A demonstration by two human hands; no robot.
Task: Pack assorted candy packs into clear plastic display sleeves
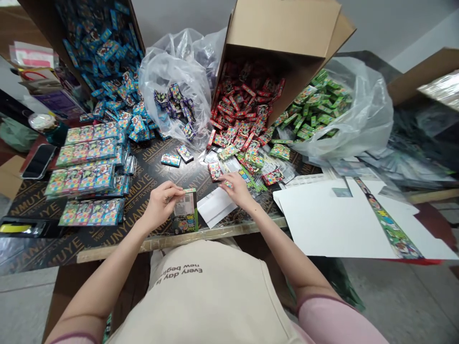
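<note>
My left hand is closed in a pinch on the upper edge of a flat printed box with a green side and a clear-looking front. The box stands near the table's front edge. My right hand reaches over the table, its fingertips pinched on a small red box; another bit of red packaging shows under the fingers. A folded white paper lies between my hands. Ahead of them are a small blue box and a purple one.
Stacked sets of small boxes stand left, beside a phone. Behind are blue boxes, a bag of purple ones, a carton spilling red ones and a bag of green ones. White card sheets lie right.
</note>
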